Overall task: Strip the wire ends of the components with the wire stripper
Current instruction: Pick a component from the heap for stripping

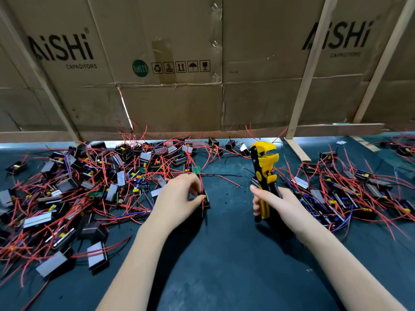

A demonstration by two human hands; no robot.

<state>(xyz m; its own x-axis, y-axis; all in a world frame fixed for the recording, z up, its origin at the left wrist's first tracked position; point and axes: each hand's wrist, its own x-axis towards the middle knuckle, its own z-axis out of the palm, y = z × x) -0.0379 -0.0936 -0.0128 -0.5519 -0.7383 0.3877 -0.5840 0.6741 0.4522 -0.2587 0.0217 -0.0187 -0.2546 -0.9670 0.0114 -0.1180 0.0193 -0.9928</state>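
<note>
A big heap of components (67, 194), black blocks with grey faces, yellow parts and tangled red wires, covers the left side of the dark green table (224, 265) and runs up to its far edge. At the right fringe of that heap, the left hand (177, 198) reaches in palm down, its fingers curled and pinching one small black component (205, 199) that sits on the table surface, with a red wire (201, 182) rising from it past the fingertips. A bare strip of table separates this hand from the right hand (278, 204), which is wrapped around the handles of the yellow and black wire stripper (263, 171), thumb laid up along the near handle. The tool stands nearly upright, head pointing away from the person, clear of the table and apart from the held component. Whether its head is closed on anything I cannot tell. Further right lies a second heap of components (350, 194) with red and purple leads. Behind the table stands a wall of cardboard boxes (157, 63) printed "AiSHi CAPACITORS", braced by pale wooden slats (307, 70).
</note>
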